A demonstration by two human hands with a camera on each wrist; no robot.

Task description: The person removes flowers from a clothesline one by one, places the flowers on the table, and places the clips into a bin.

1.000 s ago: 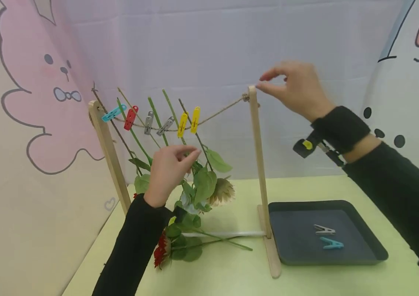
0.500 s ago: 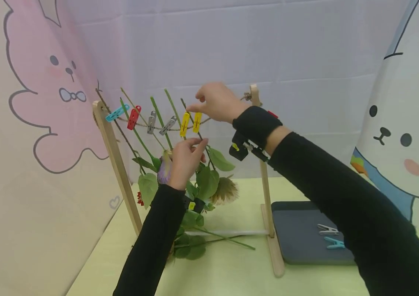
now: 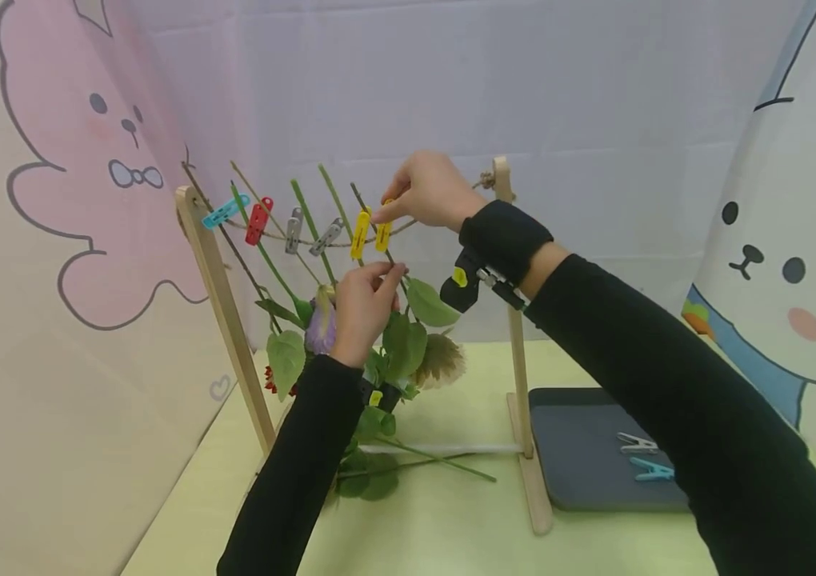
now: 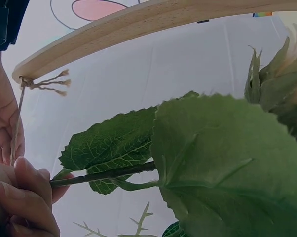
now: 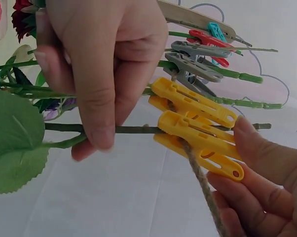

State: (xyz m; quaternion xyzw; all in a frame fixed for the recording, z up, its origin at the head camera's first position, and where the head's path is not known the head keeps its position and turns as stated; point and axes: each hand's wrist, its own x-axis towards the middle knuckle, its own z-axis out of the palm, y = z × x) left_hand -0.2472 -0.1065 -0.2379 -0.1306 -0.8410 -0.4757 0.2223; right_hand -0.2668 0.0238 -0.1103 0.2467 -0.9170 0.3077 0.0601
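Note:
My left hand [image 3: 362,314] pinches a dark flower stem [image 5: 136,130] between thumb and fingers, just below the twine line [image 5: 202,185]. Green leaves [image 4: 222,168] branch off this stem, and a pale flower head [image 3: 442,362] hangs below. With thumb and fingers, my right hand [image 3: 433,190] pinches the free end of the rightmost yellow clothespin [image 5: 200,140], whose jaws sit over the twine and stem. Right beside it is a second yellow clothespin [image 3: 360,234]. Further left, grey [image 3: 326,237], red [image 3: 259,222] and blue [image 3: 226,211] clothespins hold other stems on the line.
Wooden posts [image 3: 518,352] carry the twine at both ends. A dark tray [image 3: 574,480] at right holds a grey clothespin [image 3: 636,442] and a blue one [image 3: 651,470]. Loose stems [image 3: 444,460] lie on the yellow-green table [image 3: 451,528] under the line.
My right hand has moved left from beside the right post to the rightmost yellow clothespin and now pinches it. My left hand has shifted right and up to the dark stem.

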